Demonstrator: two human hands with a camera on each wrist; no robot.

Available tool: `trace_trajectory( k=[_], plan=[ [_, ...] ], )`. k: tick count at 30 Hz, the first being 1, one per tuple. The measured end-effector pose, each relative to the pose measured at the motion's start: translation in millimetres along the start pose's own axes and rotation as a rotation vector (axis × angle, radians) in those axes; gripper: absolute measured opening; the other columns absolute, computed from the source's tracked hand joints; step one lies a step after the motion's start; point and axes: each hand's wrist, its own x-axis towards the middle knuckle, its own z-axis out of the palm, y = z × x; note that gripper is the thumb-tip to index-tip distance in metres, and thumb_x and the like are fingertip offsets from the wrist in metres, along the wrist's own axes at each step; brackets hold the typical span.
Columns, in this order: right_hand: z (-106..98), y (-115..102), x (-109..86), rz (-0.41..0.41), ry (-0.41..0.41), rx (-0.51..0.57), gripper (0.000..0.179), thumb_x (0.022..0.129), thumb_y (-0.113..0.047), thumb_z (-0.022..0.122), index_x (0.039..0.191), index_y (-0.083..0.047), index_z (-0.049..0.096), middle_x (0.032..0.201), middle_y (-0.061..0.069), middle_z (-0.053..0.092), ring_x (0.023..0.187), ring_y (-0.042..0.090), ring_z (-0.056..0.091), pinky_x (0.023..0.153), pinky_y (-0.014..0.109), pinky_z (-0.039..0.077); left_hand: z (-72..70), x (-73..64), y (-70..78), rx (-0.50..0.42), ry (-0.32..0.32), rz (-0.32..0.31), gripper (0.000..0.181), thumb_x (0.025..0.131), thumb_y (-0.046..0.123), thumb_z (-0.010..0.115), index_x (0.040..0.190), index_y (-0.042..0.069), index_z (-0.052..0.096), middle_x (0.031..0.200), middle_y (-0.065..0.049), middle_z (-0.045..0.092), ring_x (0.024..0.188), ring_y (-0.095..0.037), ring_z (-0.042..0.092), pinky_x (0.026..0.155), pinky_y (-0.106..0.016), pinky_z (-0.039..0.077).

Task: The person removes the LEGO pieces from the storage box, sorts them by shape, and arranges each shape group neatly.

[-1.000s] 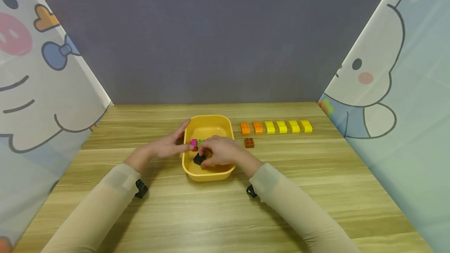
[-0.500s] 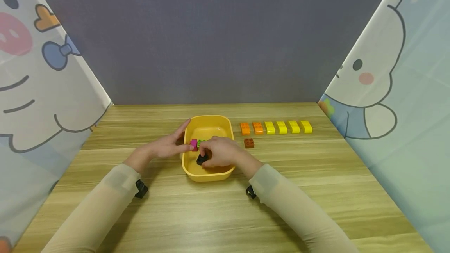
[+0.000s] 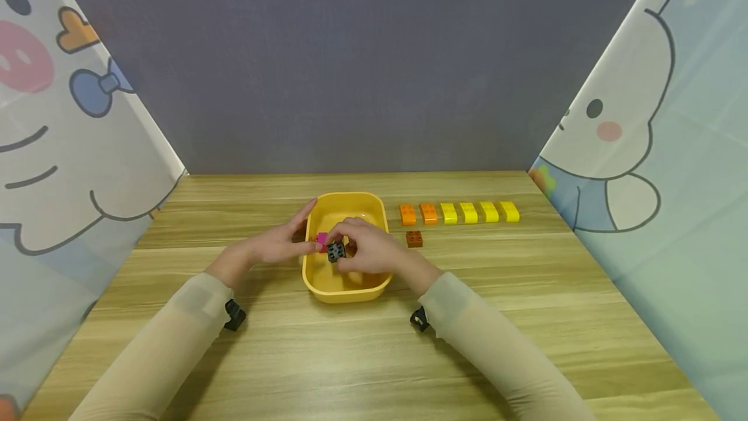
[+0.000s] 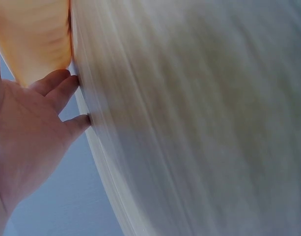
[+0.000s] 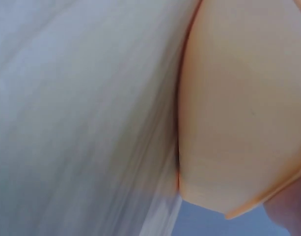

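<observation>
The black brick [image 3: 336,252] has shifted closer to the pink brick [image 3: 322,239] and now shows its studs, pinched in the right hand [image 3: 369,249] over the yellow box [image 3: 346,297]; it seems lifted off the floor, so the pickup looks secure; the left hand [image 3: 279,243] stays spread at the box's left rim

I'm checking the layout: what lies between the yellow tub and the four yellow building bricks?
In the head view, two orange building bricks lie between the tub and the yellow bricks.
</observation>
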Motion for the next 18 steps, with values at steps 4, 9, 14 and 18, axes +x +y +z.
trace_trajectory(
  k=[4, 9, 14, 18],
  plan=[
    [-5, 4, -6.3, -0.058, 0.085, 0.155, 0.042, 0.095, -0.018, 0.079, 0.136, -0.018, 0.072, 0.123, -0.001, 0.067, 0.112, 0.033, 0.06, 0.089, 0.038, 0.052, 0.7, 0.6, -1.1, -0.005, -0.006, 0.0, 0.11, 0.107, 0.047, 0.067, 0.176, 0.03, -0.016, 0.178, -0.029, 0.029, 0.163, -0.05, 0.033, 0.132, -0.071, 0.025],
    [-23, 9, -19.6, -0.076, 0.194, 0.236, 0.045, 0.098, -0.018, 0.079, 0.142, -0.014, 0.071, 0.123, 0.001, 0.069, 0.105, 0.031, 0.061, 0.088, 0.043, 0.052, 1.4, 1.3, 0.1, 0.002, 0.004, -0.016, 0.111, 0.106, 0.051, 0.068, 0.176, 0.033, -0.015, 0.179, -0.027, 0.028, 0.165, -0.05, 0.03, 0.133, -0.071, 0.021],
    [-44, 21, -41.1, -0.069, 0.282, 0.254, 0.04, 0.096, -0.01, 0.081, 0.136, -0.012, 0.075, 0.122, 0.007, 0.069, 0.103, 0.037, 0.062, 0.087, 0.046, 0.052, 1.2, 1.3, 0.8, 0.008, 0.01, -0.026, 0.111, 0.106, 0.053, 0.068, 0.176, 0.033, -0.015, 0.179, -0.029, 0.023, 0.165, -0.053, 0.026, 0.134, -0.072, 0.019],
    [-56, 39, -62.7, -0.008, 0.298, 0.266, 0.041, 0.097, -0.007, 0.083, 0.136, -0.011, 0.075, 0.132, 0.011, 0.068, 0.108, 0.044, 0.063, 0.09, 0.05, 0.056, 1.2, 0.2, 0.5, 0.011, 0.013, -0.031, 0.111, 0.106, 0.053, 0.069, 0.176, 0.033, -0.015, 0.18, -0.029, 0.022, 0.165, -0.053, 0.026, 0.134, -0.072, 0.017]
  ],
)
